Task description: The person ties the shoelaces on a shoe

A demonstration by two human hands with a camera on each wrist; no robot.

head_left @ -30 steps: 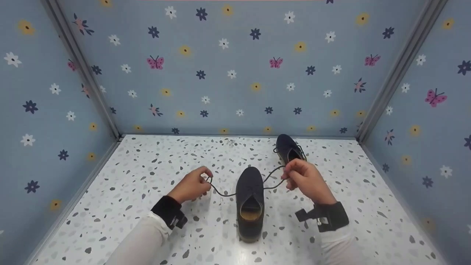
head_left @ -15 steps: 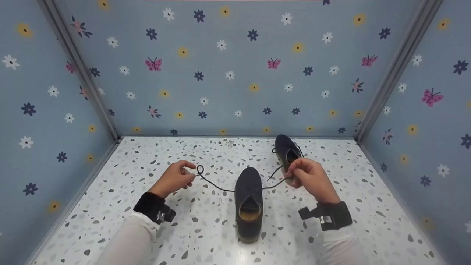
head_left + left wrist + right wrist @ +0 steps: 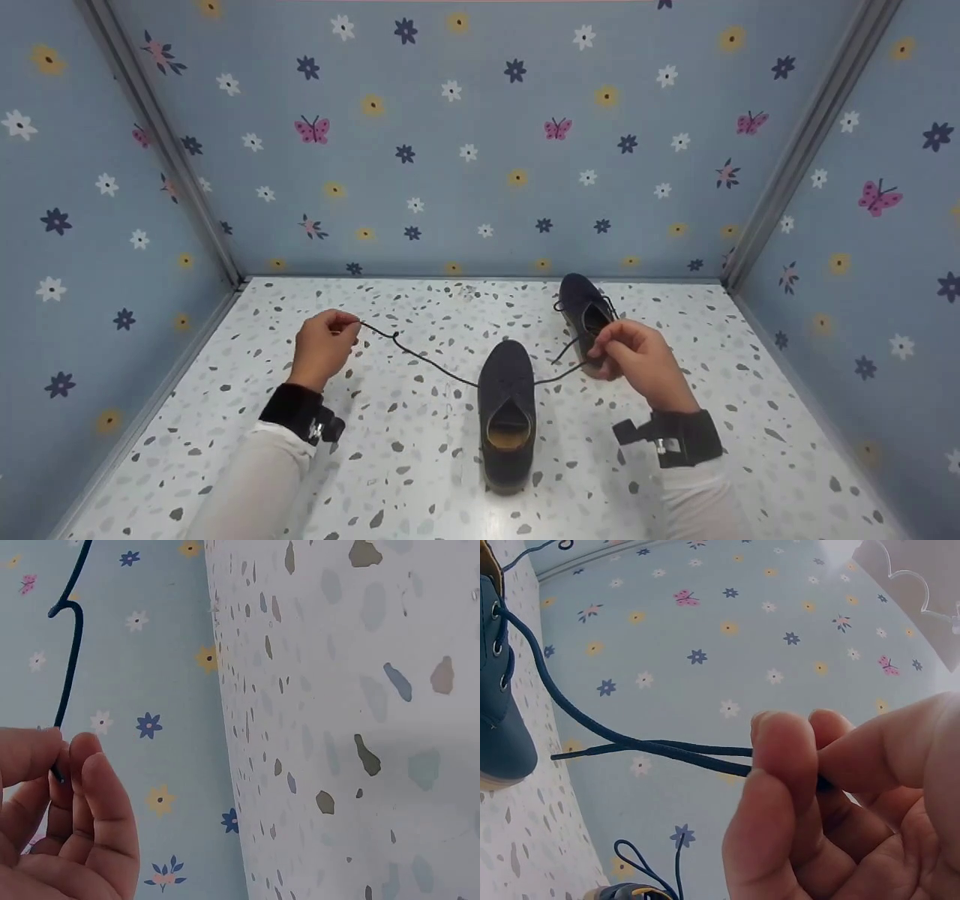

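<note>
A dark navy shoe point(image 3: 507, 375) stands in the middle of the speckled surface, toe pointing away, with a lace drawn out on each side. On its left, my left hand point(image 3: 324, 341) pinches the end of the left lace point(image 3: 435, 364), which has a small kink partway along. To the right, my right hand point(image 3: 637, 360) pinches the right lace point(image 3: 577, 720) between thumb and fingers; its loose tip sticks out past the fingers. In the right wrist view the shoe's metal eyelets show at the left edge.
A second dark shoe point(image 3: 581, 296), its lace tied in a bow, lies behind my right hand near the back wall. Blue flowered panels point(image 3: 465, 150) enclose the speckled white surface point(image 3: 405, 465) at the back and both sides.
My left hand has moved left and away from me, drawing the left lace out straighter; its loop has shrunk to a kink. My right hand has shifted slightly right, and the right lace's tip has come free.
</note>
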